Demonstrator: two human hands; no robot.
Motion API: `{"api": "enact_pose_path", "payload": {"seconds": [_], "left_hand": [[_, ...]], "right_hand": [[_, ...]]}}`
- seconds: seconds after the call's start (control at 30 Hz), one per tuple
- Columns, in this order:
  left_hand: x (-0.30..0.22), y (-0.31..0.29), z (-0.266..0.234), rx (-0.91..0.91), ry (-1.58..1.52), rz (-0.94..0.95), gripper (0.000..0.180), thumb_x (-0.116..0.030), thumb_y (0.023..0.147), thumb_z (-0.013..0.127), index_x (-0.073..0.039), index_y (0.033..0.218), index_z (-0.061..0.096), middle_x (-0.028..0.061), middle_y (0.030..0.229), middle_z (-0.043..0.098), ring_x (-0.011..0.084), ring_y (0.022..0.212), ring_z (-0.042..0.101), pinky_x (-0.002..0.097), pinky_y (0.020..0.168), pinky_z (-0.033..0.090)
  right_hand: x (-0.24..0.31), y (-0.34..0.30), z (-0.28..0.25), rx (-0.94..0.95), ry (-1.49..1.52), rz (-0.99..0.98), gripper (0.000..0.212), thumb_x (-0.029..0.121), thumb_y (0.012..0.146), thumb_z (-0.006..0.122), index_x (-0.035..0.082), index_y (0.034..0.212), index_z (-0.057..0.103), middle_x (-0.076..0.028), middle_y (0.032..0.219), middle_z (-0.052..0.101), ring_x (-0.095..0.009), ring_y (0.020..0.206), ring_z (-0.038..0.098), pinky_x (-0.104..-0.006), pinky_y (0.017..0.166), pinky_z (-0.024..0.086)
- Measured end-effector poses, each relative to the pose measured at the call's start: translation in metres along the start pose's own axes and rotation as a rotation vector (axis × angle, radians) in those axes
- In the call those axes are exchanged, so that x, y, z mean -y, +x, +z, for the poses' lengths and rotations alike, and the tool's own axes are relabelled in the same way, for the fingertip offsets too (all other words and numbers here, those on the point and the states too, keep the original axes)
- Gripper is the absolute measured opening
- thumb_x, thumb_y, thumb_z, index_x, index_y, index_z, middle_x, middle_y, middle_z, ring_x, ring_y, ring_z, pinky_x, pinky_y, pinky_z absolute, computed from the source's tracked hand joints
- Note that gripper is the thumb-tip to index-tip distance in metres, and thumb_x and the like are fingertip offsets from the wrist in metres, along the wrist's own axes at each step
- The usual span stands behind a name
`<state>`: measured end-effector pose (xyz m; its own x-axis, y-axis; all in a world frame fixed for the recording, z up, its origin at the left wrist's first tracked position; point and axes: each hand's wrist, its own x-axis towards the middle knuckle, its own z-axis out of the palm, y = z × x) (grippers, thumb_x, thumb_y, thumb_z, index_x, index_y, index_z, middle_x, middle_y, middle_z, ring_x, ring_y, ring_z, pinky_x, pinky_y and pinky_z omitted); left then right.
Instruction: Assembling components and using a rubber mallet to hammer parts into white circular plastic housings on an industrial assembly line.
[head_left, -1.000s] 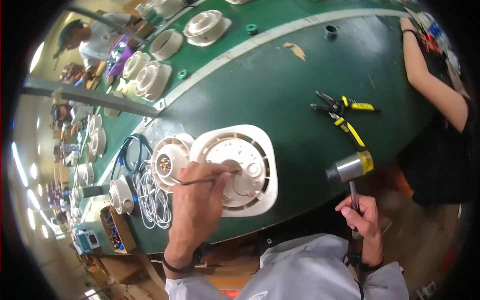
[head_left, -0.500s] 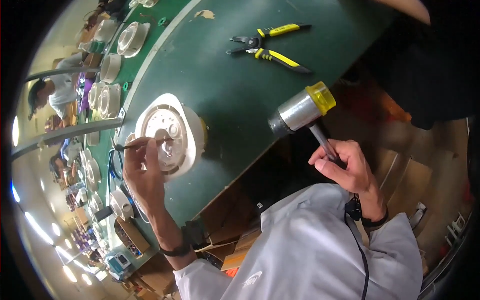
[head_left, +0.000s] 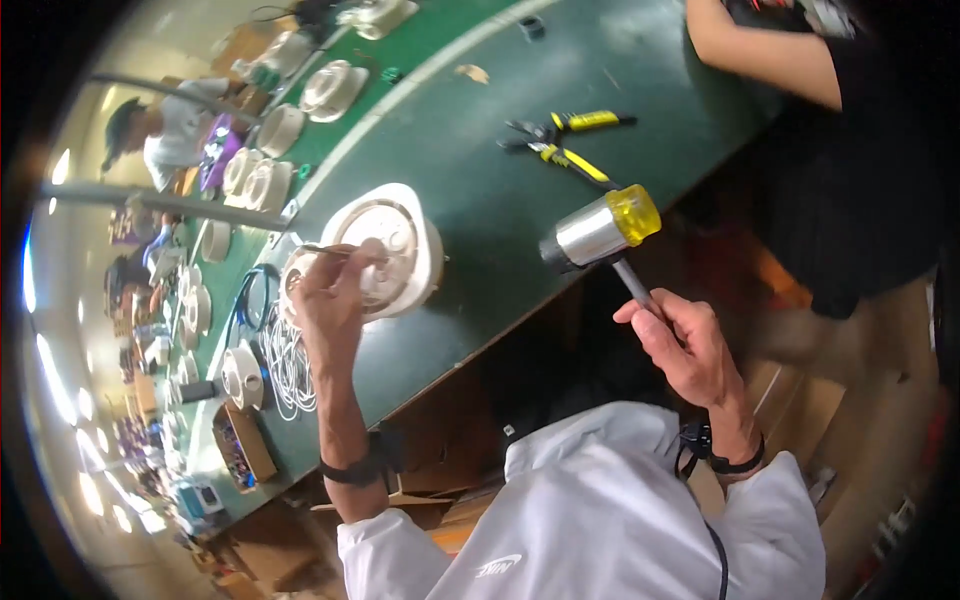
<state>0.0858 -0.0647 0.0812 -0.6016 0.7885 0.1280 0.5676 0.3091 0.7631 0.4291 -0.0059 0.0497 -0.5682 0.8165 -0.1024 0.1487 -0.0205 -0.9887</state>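
Note:
My left hand (head_left: 332,300) pinches a thin dark rod (head_left: 328,248) over a round white plastic housing (head_left: 428,250) on the green table. The rod lies nearly level across the housing's open face; whether its tip touches is hidden by my fingers. In my right hand (head_left: 692,350) is a two-faced mallet (head_left: 588,234), gripped by its handle. Its head is silver, with one yellow face and one black face, and it is raised at the table's front edge, apart from the housing. Wire strippers (head_left: 556,140) with yellow and black handles lie beyond the mallet.
White cable coils (head_left: 288,365) and a blue cable (head_left: 245,300) lie left of the housing. A parts box (head_left: 245,445) stands near the table edge. Several white housings (head_left: 332,90) line the far side. Another person's arm (head_left: 765,62) rests at the upper right.
The view has shifted, so the table's things sit differently in the picture and more of the neighbour's arm shows. Both hands keep their grips on the rod and the mallet.

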Motion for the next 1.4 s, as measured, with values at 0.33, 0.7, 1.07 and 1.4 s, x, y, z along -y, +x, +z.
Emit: {"api": "enact_pose_path", "payload": {"seconds": [0.33,0.7,1.07,1.4], "left_hand": [[0.018,-0.007,-0.002,-0.123,0.101,0.238,0.010,-0.011,0.083,0.062,-0.001,0.086,0.064,0.0161,0.072,0.061,0.0313,0.068,0.058,0.0420,0.066,0.044],[0.013,-0.008,0.002,-0.185,0.072,0.341,0.010,-0.009,0.081,0.063,0.000,0.084,0.065,0.0221,0.076,0.060,0.0374,0.074,0.057,0.0464,0.069,0.044],[0.019,-0.007,-0.001,-0.184,0.114,0.269,0.012,-0.012,0.084,0.061,-0.002,0.087,0.067,0.0187,0.078,0.063,0.0351,0.077,0.059,0.0437,0.071,0.047],[0.025,-0.009,-0.066,-0.274,-0.299,0.021,0.026,-0.021,0.096,0.052,0.003,0.099,0.062,0.0060,0.083,0.064,0.0105,0.073,0.056,0.0270,0.066,0.046]], "right_hand": [[0.113,0.073,0.081,0.211,-0.355,-0.264,0.028,0.025,0.097,0.051,-0.001,0.100,0.061,-0.003,0.065,0.044,-0.009,0.060,0.038,-0.0270,0.054,0.034],[0.153,0.080,0.114,0.087,-0.561,-0.491,0.028,0.026,0.097,0.053,0.000,0.103,0.059,-0.012,0.062,0.047,-0.019,0.054,0.042,-0.0328,0.053,0.038],[0.142,0.086,0.112,0.051,-0.506,-0.572,0.028,0.026,0.098,0.051,-0.001,0.099,0.058,-0.018,0.063,0.051,-0.030,0.054,0.050,-0.0352,0.053,0.041],[0.089,0.082,0.066,0.143,-0.015,-0.088,0.034,0.031,0.101,0.046,0.002,0.112,0.059,0.006,0.059,0.036,-0.001,0.048,0.032,-0.0189,0.043,0.028]]}}
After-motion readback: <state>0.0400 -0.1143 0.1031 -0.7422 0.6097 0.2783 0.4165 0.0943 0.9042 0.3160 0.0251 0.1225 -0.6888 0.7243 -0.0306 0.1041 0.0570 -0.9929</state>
